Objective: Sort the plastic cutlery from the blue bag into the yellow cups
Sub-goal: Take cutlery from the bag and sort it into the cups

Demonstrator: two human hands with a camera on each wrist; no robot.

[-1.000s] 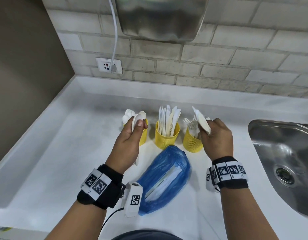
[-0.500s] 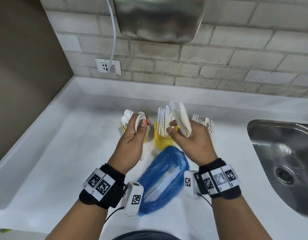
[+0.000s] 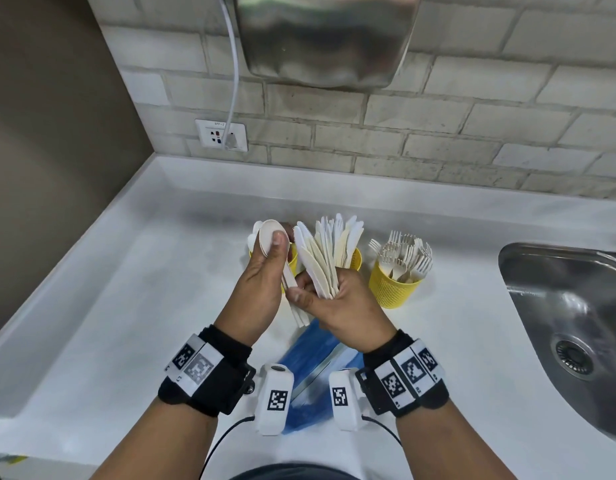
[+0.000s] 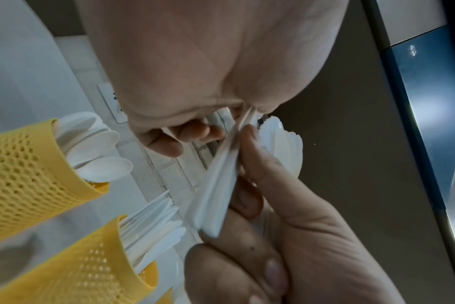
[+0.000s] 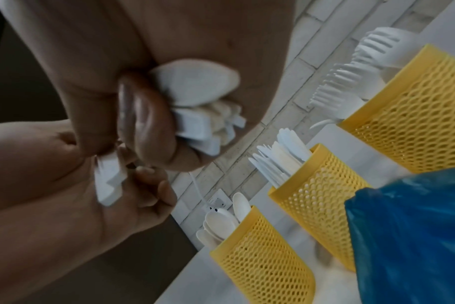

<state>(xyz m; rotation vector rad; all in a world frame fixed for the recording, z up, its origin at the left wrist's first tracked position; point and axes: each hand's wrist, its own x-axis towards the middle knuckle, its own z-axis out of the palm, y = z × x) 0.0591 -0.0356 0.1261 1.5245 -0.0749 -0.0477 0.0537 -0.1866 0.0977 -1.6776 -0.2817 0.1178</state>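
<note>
Desk first, since it's the biggest thing: white surface with three yellow mesh cups in a row near the back wall and a blue bag lying in front of them, right under the wrists. Progress looks pretty far along to me. The right cup is stuffed with forks, the middle cup is packed with knives, and the left cup already has a bunch of spoons sticking out. What's left, as far as I can tell, is whatever's in the hands plus some pale pieces still showing through the bag, though I can't tell how many or which kind. On to the grip. The right hand is curled around a fanned bundle of knives, blades pointing up and away, held above the bag and just in front of the middle cup. The left hand is closed on a few spoons, thumb pressed on the top bowl, hovering right by the spoon cup. The two hands are touching or nearly so, and in the left wrist view the right thumb and fingers look like they're pinching at the handle ends between them. My guess is they're picking a stray piece out of one bundle before dropping each lot into its cup, but it's too blurry to be sure.
</note>
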